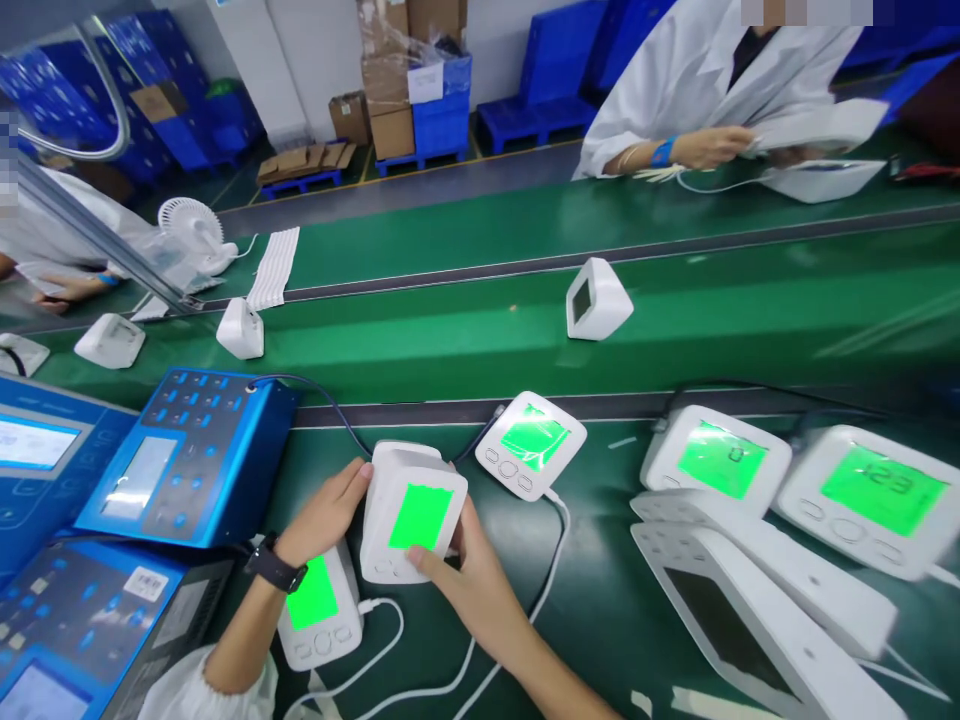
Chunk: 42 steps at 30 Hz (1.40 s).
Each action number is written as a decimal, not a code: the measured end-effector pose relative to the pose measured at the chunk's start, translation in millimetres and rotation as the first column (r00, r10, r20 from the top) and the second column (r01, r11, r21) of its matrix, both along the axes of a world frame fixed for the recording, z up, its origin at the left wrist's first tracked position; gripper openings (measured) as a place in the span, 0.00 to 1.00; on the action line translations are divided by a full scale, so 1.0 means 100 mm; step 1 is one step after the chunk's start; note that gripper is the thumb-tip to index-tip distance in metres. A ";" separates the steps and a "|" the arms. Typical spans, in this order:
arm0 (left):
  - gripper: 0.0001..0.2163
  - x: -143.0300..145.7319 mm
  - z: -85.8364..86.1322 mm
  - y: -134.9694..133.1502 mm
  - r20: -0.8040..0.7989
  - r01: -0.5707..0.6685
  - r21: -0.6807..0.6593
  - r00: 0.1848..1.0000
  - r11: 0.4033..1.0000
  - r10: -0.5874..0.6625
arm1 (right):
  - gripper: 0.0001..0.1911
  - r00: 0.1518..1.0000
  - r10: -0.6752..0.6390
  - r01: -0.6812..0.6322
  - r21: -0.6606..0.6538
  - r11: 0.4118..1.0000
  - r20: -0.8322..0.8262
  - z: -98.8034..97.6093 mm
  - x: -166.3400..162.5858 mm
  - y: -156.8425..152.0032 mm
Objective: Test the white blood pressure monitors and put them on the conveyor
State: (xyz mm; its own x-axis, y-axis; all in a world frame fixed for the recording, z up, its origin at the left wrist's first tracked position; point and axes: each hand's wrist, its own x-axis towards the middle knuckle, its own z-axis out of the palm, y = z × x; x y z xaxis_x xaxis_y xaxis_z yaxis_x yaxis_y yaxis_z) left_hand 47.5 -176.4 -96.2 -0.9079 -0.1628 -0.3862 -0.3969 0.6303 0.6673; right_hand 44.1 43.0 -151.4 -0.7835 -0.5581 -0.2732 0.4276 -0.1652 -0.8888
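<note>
A white blood pressure monitor [376, 515] with a lit green screen is tilted up off the bench between my hands. My left hand [330, 510], with a dark watch at the wrist, presses its fingers along the monitor's left side. My right hand [472, 575] grips the right side, thumb on the front just below the screen and fingers behind, partly hidden. Under my left wrist lies a second monitor [304, 648], its green screen partly covered. Behind, another lit monitor [510, 480] lies on the bench with a white cable.
Blue test boxes [180, 450] with keypads stand at left. Lit monitors [832, 530] and stacked unlit ones [757, 600] lie at right. A green conveyor belt [450, 335] carries several monitors [611, 300]. Co-workers in white coats [660, 70] work across it.
</note>
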 end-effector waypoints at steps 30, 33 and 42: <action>0.19 0.48 0.25 0.13 -0.334 -0.019 -0.192 0.941 0.981 -0.047 | 0.43 0.987 0.134 -0.148 -0.170 0.974 -0.091 -0.04 -0.06 -0.16; 0.20 0.48 0.24 0.12 -0.285 0.046 -0.206 0.953 0.978 -0.105 | 0.47 0.973 0.183 -0.200 -0.125 0.972 -0.138 -0.03 -0.08 -0.09; 0.28 0.15 0.24 -0.03 -0.341 -0.021 -0.284 0.937 0.959 -0.081 | 0.49 0.969 0.184 -0.208 -0.142 0.968 -0.162 -0.08 -0.11 0.02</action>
State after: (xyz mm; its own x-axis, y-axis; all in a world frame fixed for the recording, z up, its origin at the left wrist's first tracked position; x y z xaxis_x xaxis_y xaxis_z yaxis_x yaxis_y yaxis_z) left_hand 62.4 -179.1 -72.1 -0.9820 -0.1884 0.0095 -0.1516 0.8184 0.5543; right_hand 33.2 45.4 -159.8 -0.6792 -0.7315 -0.0606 0.3328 -0.2333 -0.9137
